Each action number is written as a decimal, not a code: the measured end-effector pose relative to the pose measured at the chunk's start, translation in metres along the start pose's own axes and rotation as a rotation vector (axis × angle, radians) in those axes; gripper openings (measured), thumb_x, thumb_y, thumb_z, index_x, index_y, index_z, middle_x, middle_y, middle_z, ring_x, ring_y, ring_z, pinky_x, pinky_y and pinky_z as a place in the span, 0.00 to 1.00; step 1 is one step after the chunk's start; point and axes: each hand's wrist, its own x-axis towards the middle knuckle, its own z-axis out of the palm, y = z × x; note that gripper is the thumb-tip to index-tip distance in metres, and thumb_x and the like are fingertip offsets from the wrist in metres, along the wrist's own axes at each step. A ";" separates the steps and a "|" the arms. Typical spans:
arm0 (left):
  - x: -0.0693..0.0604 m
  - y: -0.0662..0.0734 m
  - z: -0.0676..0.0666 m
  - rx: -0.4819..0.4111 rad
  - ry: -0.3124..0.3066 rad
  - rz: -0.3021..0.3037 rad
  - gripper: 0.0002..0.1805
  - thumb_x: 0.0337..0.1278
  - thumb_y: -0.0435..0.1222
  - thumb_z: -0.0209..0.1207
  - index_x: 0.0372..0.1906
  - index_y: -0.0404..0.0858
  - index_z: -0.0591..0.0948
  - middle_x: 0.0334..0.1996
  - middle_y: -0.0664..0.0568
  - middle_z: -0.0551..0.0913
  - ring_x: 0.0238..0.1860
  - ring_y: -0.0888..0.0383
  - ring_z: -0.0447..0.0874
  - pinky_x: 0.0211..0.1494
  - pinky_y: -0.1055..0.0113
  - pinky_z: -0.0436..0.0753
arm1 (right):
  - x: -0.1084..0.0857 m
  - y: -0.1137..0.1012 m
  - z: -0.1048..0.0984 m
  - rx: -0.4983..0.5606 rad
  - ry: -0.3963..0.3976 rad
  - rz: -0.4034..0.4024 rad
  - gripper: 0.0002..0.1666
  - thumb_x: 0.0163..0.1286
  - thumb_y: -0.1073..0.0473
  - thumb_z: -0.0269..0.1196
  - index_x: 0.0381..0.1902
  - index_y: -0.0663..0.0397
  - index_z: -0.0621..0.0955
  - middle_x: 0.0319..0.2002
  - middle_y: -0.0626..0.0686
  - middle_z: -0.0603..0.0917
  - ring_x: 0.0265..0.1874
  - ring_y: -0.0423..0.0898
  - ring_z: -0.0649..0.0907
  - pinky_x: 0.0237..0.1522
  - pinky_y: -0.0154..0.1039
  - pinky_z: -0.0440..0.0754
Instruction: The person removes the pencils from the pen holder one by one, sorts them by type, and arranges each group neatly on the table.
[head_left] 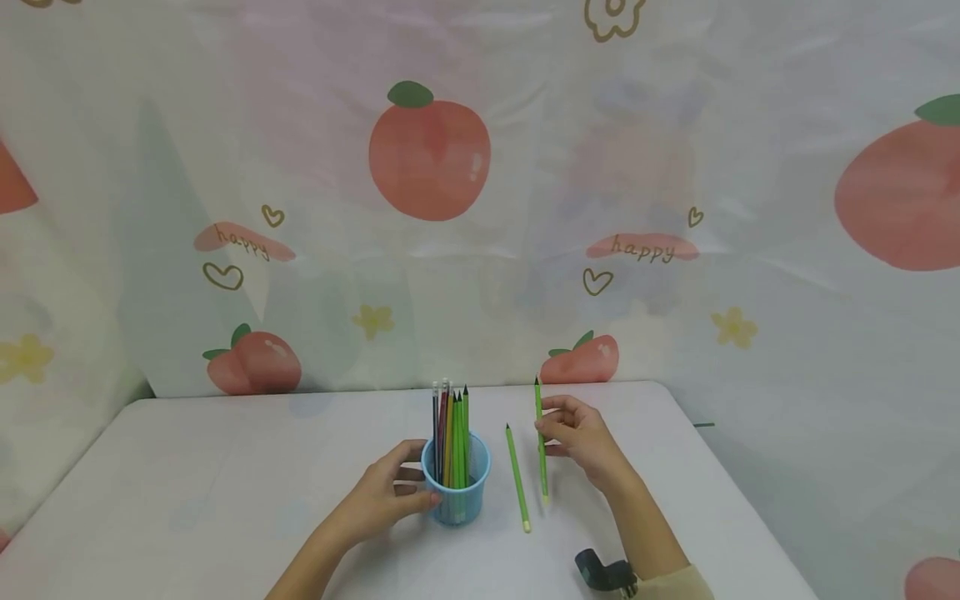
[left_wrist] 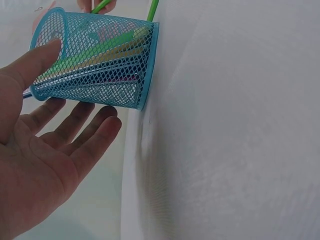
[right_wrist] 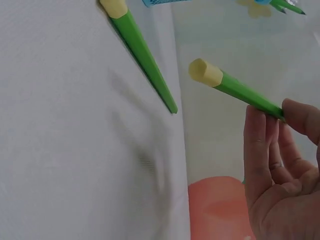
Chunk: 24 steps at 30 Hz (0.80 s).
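Observation:
A light blue mesh pencil cup (head_left: 459,505) stands upright on the table, holding several pencils (head_left: 456,433), some of them green. My left hand (head_left: 386,495) holds the cup from its left side. In the left wrist view the thumb (left_wrist: 42,60) lies on one side of the mesh and the fingers on the other. To the right, my right hand (head_left: 581,433) pinches a green pencil (head_left: 541,442) between thumb and fingers, dark tip up, cream end (right_wrist: 206,73) down. Between cup and right hand, a second green pencil (head_left: 517,477) lies on the table.
The white table (head_left: 247,492) reaches back to a fruit-printed backdrop (head_left: 510,300). A dark device (head_left: 603,571) sits at my right wrist, near a beige sleeve (head_left: 678,585).

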 end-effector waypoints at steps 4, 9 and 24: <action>0.000 0.001 0.000 0.001 0.003 -0.003 0.40 0.53 0.44 0.73 0.69 0.40 0.68 0.63 0.39 0.75 0.59 0.43 0.80 0.62 0.52 0.82 | 0.001 0.005 -0.001 -0.041 -0.019 0.034 0.25 0.67 0.64 0.65 0.60 0.62 0.74 0.40 0.60 0.83 0.35 0.49 0.84 0.41 0.45 0.89; 0.000 0.001 0.000 -0.002 0.006 -0.009 0.40 0.53 0.43 0.73 0.69 0.40 0.68 0.64 0.39 0.75 0.59 0.43 0.80 0.62 0.52 0.82 | 0.003 0.010 0.000 -0.055 -0.038 0.063 0.26 0.67 0.64 0.65 0.62 0.62 0.73 0.39 0.61 0.83 0.34 0.48 0.84 0.41 0.49 0.89; 0.000 0.001 0.000 0.006 0.006 -0.011 0.40 0.53 0.44 0.73 0.69 0.40 0.68 0.63 0.39 0.76 0.60 0.42 0.80 0.62 0.51 0.82 | 0.006 0.025 0.005 -0.122 -0.001 0.178 0.26 0.65 0.65 0.67 0.60 0.54 0.75 0.34 0.56 0.82 0.30 0.48 0.82 0.31 0.39 0.87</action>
